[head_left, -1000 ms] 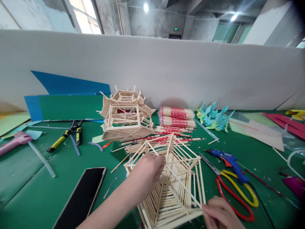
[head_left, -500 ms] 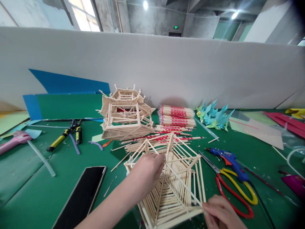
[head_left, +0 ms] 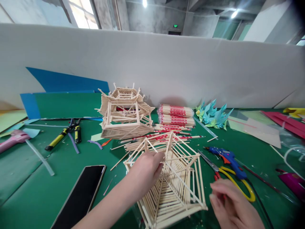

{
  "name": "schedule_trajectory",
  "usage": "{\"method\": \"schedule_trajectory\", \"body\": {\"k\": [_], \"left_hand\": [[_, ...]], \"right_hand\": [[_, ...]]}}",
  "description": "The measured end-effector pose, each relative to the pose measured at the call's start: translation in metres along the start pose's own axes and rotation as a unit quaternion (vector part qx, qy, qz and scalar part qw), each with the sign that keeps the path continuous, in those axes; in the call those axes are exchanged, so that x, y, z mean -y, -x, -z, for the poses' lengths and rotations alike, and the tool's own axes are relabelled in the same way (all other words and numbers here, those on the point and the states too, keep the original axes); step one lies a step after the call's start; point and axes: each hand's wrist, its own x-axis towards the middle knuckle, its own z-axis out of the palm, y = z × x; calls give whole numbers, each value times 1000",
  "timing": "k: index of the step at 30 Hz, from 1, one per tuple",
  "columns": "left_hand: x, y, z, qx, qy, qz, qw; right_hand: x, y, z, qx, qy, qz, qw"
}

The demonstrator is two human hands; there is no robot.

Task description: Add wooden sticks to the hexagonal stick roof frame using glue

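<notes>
A frame of thin wooden sticks point(head_left: 175, 187), several-sided with a slatted inside, stands in front of me on the green table. My left hand point(head_left: 149, 167) reaches over its left half, fingers pinched on a wooden stick point(head_left: 182, 183) that slants across the frame toward the near right corner. The fingertips' exact hold is partly hidden. Apart from the frame, to its right, my right hand point(head_left: 232, 203) is empty, thumb and forefinger spread, partly covering the scissors point(head_left: 249, 189) with red and yellow handles.
A taller stick model point(head_left: 126, 116) stands behind, beside bundled sticks point(head_left: 176, 115) and loose ones. A blue glue gun point(head_left: 226, 159) lies right. On the left are a phone point(head_left: 81, 194), pliers point(head_left: 58, 138) and a pink glue gun point(head_left: 14, 140). Turquoise folded paper point(head_left: 213, 116) sits behind.
My right hand has let go of the stick's end at the frame's near right corner and moved right, over the scissors. My left hand stays in place.
</notes>
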Motion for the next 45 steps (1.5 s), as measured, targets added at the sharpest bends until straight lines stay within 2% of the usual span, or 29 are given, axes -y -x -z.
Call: {"method": "schedule_trajectory", "body": {"k": [2,4,8,10,13,19,45], "left_hand": [[0,0,0,-4,3,-2,1000],[0,0,0,-9,7,-4,1000],[0,0,-1,-18,16,-9,1000],[0,1,-1,-23,18,-12,1000],[0,1,-1,-29,20,-16,999],[0,2,-2,-31,26,-14,999],[-2,0,0,-15,34,-6,999]], "right_hand": [[0,-24,1,90,0,59,994],[3,-47,-4,147,5,75,986],[14,-76,-23,266,41,48,962],[19,-81,-33,318,78,33,944],[23,-83,-42,364,127,23,922],[24,-85,-49,369,167,29,914],[24,-84,-50,367,176,49,912]]}}
